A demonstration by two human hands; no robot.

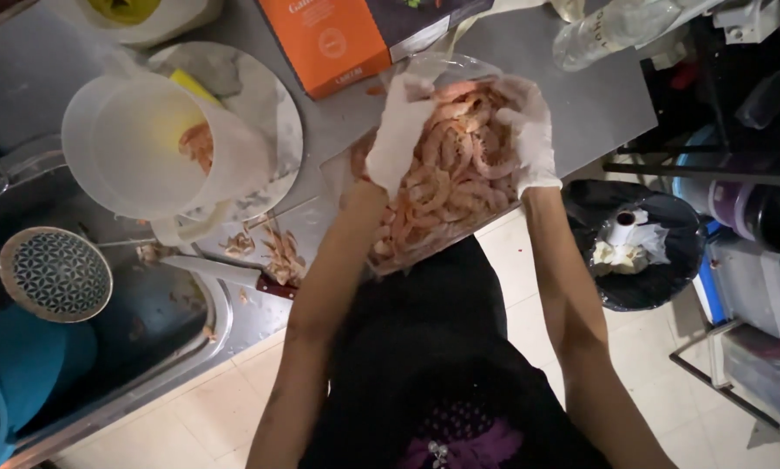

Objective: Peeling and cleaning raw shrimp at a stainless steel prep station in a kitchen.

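Both gloved hands on a clear plastic bag of shrimp [446, 174] at the near edge of the steel bench [598, 104], centre of view. Left hand [398, 135] laid over the bag's left upper side, fingers curled and closed on the plastic; right hand [529, 135] clamped on the right upper side, fingers wrapped round the film. Bag full of pink shell-on shrimp, mouth toward the far side, bottom overhanging the bench edge toward the body. Likely heavy and floppy, wet and slippery film, contents shifting freely; thin plastic probably easy to tear on shells. Best taken by the gathered top rim with support under the sagging bottom, not by the smooth sides. Left of bag: white plastic jug [151, 143] with a few shrimp inside, standing on a grey round plate [264, 104]. Shrimp shells [277, 252] scattered on the bench near the jug, knife [225, 271] lying just beside them. Round strainer [53, 274] over the sink [177, 334] at far left. Orange box [333, 39] at the far side, clear bottle [615, 26] to its right. Black bin [641, 247] on the floor at right.
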